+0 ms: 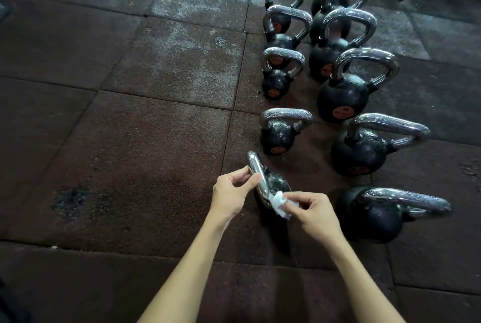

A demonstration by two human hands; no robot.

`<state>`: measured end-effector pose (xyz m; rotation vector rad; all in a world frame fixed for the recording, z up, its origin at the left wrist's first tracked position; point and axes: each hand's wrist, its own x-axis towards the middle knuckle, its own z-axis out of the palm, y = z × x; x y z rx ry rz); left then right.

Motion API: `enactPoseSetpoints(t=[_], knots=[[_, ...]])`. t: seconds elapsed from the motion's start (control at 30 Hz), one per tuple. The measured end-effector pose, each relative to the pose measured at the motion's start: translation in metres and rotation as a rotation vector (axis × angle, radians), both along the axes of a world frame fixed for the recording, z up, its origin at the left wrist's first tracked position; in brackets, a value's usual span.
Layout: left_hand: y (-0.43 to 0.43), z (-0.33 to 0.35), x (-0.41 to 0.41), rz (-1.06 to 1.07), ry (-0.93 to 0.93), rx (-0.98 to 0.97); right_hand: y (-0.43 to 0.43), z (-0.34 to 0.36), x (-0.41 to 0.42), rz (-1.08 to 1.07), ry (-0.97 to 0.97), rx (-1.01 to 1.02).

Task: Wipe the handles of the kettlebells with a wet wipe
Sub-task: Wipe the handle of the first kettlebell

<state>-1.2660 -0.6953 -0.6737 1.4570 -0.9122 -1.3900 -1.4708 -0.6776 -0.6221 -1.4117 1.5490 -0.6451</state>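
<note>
Low in the frame's centre, your left hand (232, 193) pinches the chrome handle (256, 175) of the nearest kettlebell (278, 183), while your right hand (313, 212) pinches the wet wipe (279, 204) against that handle's lower end.

Black kettlebells (343, 96) and a white wet wipe (278, 203)
The nearest kettlebell (278, 183) is tipped over, with its shiny handle (255, 165) up on the left side. The crumpled wet wipe touches the handle's near end. The others sit in two rows beyond it.
</note>
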Motion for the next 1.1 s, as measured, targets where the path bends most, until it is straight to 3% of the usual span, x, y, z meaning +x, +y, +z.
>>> enactPoseSetpoints(t=[0.43, 0.67, 0.83, 1.1], knots=[[0.0, 0.001, 0.002, -0.051, -0.033, -0.016, -0.012, -0.024, -0.007, 0.003, -0.015, 0.039], [0.001, 0.005, 0.008, -0.083, -0.106, -0.009, -0.017, -0.029, -0.012, 0.086, 0.169, 0.099], [0.002, 0.008, 0.011, -0.123, -0.133, -0.027, -0.045, -0.02, 0.019, -0.116, 0.134, -0.1], [0.002, 0.012, 0.014, -0.184, -0.21, -0.06, -0.065, -0.042, 0.056, -0.234, 0.123, -0.114]])
